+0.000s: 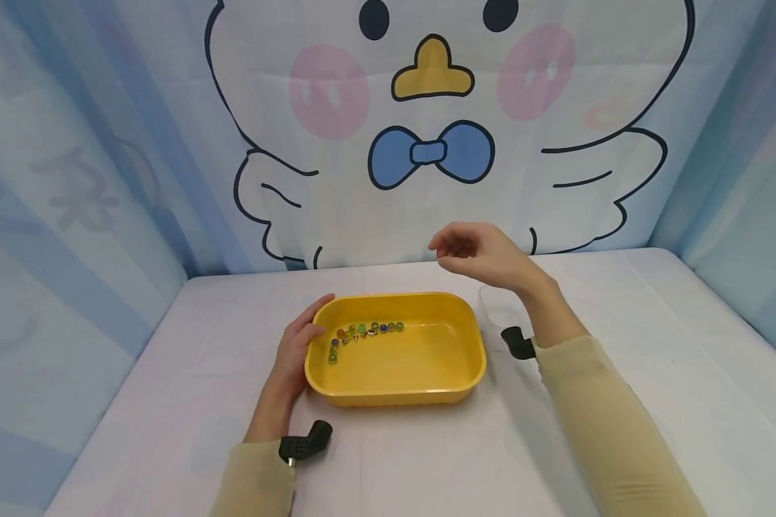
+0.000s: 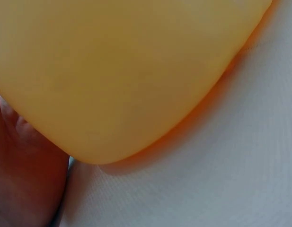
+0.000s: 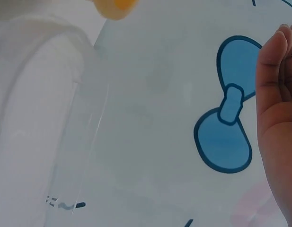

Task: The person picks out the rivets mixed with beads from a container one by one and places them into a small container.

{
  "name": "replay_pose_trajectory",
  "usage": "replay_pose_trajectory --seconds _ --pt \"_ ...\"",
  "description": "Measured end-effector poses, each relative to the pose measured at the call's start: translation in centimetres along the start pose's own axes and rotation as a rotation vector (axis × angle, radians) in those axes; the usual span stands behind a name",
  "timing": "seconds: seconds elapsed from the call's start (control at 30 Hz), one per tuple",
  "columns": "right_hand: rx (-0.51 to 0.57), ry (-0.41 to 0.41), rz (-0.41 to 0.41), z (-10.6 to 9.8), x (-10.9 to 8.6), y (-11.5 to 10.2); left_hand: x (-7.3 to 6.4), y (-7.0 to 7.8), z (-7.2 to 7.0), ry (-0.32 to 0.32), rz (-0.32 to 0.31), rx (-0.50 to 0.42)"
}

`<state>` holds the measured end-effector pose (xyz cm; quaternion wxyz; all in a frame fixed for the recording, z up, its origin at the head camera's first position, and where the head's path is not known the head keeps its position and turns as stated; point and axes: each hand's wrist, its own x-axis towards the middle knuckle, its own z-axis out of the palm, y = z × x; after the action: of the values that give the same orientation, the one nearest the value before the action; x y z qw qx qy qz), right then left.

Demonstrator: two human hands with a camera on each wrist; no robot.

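Note:
My left hand [image 1: 292, 352] grips the left end of a yellow tray [image 1: 420, 380], its thumb over the rim. In the left wrist view the tray's wall [image 2: 112, 94] fills the upper part, with part of the hand [image 2: 27, 165] beside it. Inside the tray, small glassy balls [image 1: 362, 329] in green, blue and orange lie in a curved row along the back left, with tiny gold-coloured pieces among them. My right hand [image 1: 481, 253] is raised behind the tray's back right corner, fingers loosely bent and nothing visible in them. The right wrist view shows its fingers [image 3: 273, 61] at the right edge.
A clear plastic container [image 1: 501, 307] stands right of the tray, under my right forearm; its wall [image 3: 75, 127] shows close in the right wrist view. A cloth backdrop [image 1: 430, 215] with a cartoon figure hangs behind the white-covered table [image 1: 388, 459].

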<state>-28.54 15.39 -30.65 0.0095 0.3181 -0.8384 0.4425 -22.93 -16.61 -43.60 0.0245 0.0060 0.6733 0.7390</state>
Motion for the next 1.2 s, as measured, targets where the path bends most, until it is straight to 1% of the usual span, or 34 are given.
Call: replay_pose_trajectory --seconds 0.23,0.6,0.93,1.2 --pt "-0.008 -0.02 -0.016 0.5 0.7 -0.6 0.0 0.0 -0.1 0.003 -0.004 0.003" --pt "-0.001 -0.055 -0.053 1.9 1.8 -0.6 0.0 0.0 0.0 0.016 -0.006 -0.007" --pt "0.017 -0.1 -0.05 3.1 2.6 -0.8 0.1 0.0 0.0 0.005 -0.002 -0.005" --pt "0.015 -0.128 -0.04 4.2 3.5 -1.3 0.2 0.0 -0.1 0.014 -0.018 -0.011"
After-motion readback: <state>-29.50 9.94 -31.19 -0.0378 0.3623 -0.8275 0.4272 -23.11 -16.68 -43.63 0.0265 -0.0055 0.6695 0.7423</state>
